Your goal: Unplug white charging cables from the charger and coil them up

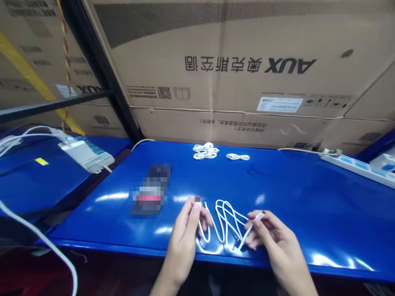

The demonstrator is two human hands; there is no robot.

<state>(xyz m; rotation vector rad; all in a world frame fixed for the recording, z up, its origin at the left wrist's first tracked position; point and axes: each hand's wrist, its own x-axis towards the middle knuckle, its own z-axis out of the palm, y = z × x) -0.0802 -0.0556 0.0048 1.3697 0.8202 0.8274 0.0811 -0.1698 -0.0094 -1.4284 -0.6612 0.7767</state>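
Observation:
A loose white USB cable (226,224) lies in loops on the blue table (293,193) near its front edge. My left hand (187,232) pinches the end with the USB plug, which points upward. The other, smaller connector end is pinched in my right hand (273,238). The loops hang between the two hands and rest on the table top.
Several coiled white cables (205,151) and one more coil (238,157) lie at the back of the table. A blurred dark object (151,190) sits left of my hands. White power strips (354,164) (86,154) lie at right and left. Large cardboard boxes (247,70) stand behind.

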